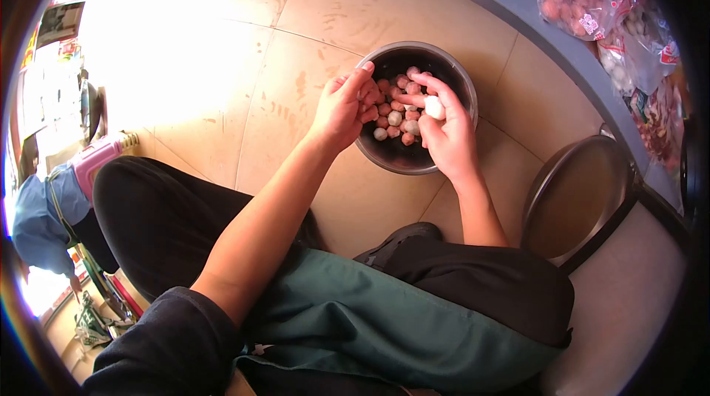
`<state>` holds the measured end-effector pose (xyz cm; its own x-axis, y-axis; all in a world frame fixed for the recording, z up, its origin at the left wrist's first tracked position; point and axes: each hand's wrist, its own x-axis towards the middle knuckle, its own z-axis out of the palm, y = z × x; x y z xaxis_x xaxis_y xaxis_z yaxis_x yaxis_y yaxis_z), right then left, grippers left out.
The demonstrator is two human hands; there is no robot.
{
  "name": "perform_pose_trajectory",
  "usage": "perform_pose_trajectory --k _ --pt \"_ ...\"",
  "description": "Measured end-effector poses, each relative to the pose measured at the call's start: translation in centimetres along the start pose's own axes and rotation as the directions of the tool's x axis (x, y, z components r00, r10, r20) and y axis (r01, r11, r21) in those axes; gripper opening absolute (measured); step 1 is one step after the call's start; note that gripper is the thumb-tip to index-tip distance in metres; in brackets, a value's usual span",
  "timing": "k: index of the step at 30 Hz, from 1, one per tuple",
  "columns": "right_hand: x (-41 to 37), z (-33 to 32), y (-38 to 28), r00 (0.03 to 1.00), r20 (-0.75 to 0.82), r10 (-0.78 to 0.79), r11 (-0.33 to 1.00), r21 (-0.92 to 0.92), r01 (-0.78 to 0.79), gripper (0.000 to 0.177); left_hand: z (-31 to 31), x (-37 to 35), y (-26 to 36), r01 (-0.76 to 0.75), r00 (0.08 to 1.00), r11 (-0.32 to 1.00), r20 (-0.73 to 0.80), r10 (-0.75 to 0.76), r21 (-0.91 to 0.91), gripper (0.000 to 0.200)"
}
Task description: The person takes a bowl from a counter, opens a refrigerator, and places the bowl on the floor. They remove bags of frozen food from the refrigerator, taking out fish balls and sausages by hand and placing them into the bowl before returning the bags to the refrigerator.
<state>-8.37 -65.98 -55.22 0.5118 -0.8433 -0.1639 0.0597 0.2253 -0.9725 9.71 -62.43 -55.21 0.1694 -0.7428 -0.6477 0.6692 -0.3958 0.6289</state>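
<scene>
Metal bowl (452, 76) contains pink and pale balls (395, 119). Right hand (451, 133), over the bowl's right side, grips a white ball (435, 107) above them; left hand (342, 109), at the bowl's left rim, is curled, contents indeterminable.

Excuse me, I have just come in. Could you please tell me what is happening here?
Two bare hands are working at a dark bowl on the tiled floor. Many small pinkish and grey balls lie inside. The right hand is over the bowl, with a pale ball against its fingers. The left hand is curled at the left rim; its grip is unclear.
</scene>
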Motion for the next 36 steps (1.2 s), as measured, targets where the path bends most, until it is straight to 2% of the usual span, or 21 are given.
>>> perform_pose_trajectory --k 1,4,8,11,12,13,15,16,17,18,19,21,22,23,24,25,27,28,31,33,36 --pt "0.0 0.1 0.1 1.0 0.0 0.0 1.0 -0.001 0.0 0.057 0.0 0.0 -0.1 0.0 1.0 1.0 0.001 0.0 -0.001 0.033" --pt "0.0 -0.2 0.0 0.983 0.074 -0.168 0.874 -0.45 0.183 0.07 0.1 0.0 -0.1 -0.001 1.0 1.0 0.018 0.001 -0.017 0.031" --pt "0.0 -0.2 -0.2 0.961 0.052 -0.272 0.851 -0.453 0.265 0.075 0.3 -0.2 0.3 0.027 1.0 0.999 0.002 -0.027 -0.026 0.028" --pt "0.3 -0.3 0.4 0.973 0.186 -0.14 0.91 -0.364 0.2 0.074 0.7 -0.7 1.0 0.032 0.998 0.998 0.056 -0.029 -0.051 0.027" --pt "0.3 -0.5 1.5 0.942 0.198 -0.27 0.799 -0.499 0.334 0.072 1.0 -0.8 1.4 0.031 0.994 0.998 0.104 -0.026 -0.053 0.027" --pt "0.2 -0.5 2.4 0.96 0.162 -0.228 0.793 -0.541 0.279 0.068 1.2 -0.7 1.7 0.032 0.992 0.998 0.12 -0.026 -0.047 0.027" --pt "0.3 -1.3 2.6 0.983 0.1 -0.151 0.948 -0.268 0.173 0.059 1.6 -0.8 2.3 -0.154 0.963 0.952 0.255 0.085 0.266 0.027" --pt "0.3 -1.0 1.7 0.998 0.02 -0.051 0.967 0.249 0.045 0.051 2.4 -1.2 3.1 -0.161 0.96 0.949 0.268 0.086 0.27 0.027" --pt "0.1 -1.5 -0.2 0.992 0.052 0.112 0.883 0.452 -0.124 0.04 3.2 -1.7 3.9 -0.043 0.974 0.981 0.225 -0.001 0.189 0.029" --pt "0.1 -1.9 -0.5 0.99 0.089 0.11 0.764 0.63 -0.142 0.044 4.3 -2.2 4.5 0.075 0.976 0.992 0.196 -0.095 0.104 0.03" --pt "-0.1 -2.4 -0.5 0.988 0.123 0.096 0.612 0.775 -0.156 0.051 5.9 -2.8 4.8 0.014 0.987 0.973 0.152 -0.051 0.232 0.043" --pt "-0.9 -1.7 -1.7 0.973 0.155 0.17 0.37 0.905 -0.209 0.057 9.3 -5.4 5.3 -0.129 0.984 0.843 0.173 0.043 0.522 0.039" --pt "-1.4 -1.4 -1.0 0.978 0.206 0.022 0.182 0.961 -0.206 0.058 9.7 -5.8 4.6 -0.377 0.902 0.75 0.399 0.163 0.544 0.033" --pt "-1.6 -0.7 -1.6 0.964 0.224 -0.141 -0.006 0.974 -0.227 0.059 10.1 -5.9 3.2 -0.494 0.841 0.682 0.496 0.217 0.54 0.023" --pt "-2.1 -0.2 -2.3 0.988 0.146 -0.042 0.114 0.984 -0.141 0.055 10.6 -5.4 2.2 -0.798 0.603 0.303 0.698 0.387 0.522 0.018" --pt "-2.5 0.4 -4.3 0.998 0.051 0.049 0.234 0.97 -0.061 0.052 11.8 -5.4 1.7 -0.92 0.277 -0.142 0.864 0.42 0.364 0.013" --pt "-3.9 -0.2 -5.5 0.997 -0.024 -0.077 0.24 0.97 0.042 0.049 13.9 -7.5 0.2 -0.91 0.239 -0.263 0.924 0.3 0.32 0.011" --pt "-4.8 -0.7 -6.0 0.981 -0.056 -0.186 0.233 0.967 0.1 0.045 15.0 -8.4 -0.4 -0.94 0.146 -0.257 0.943 0.298 0.226 0.018" --pt "-8.8 -1.7 -6.3 0.96 -0.201 -0.196 0.262 0.933 0.249 0.041 16.7 -10.2 -2.8 -0.979 -0.047 -0.206 0.969 0.243 0.004 0.015" --pt "-12.1 -1.8 -4.5 0.933 -0.352 -0.078 0.318 0.878 0.358 0.039 17.5 -11.8 -4.6 -0.98 -0.166 -0.147 0.963 0.213 -0.136 0.016" --pt "-17.1 -2.3 -5.3 0.907 -0.41 0.101 0.304 0.88 0.364 0.034 17.8 -14.9 -7.0 -0.973 -0.228 -0.005 0.969 0.099 -0.229 0.019"
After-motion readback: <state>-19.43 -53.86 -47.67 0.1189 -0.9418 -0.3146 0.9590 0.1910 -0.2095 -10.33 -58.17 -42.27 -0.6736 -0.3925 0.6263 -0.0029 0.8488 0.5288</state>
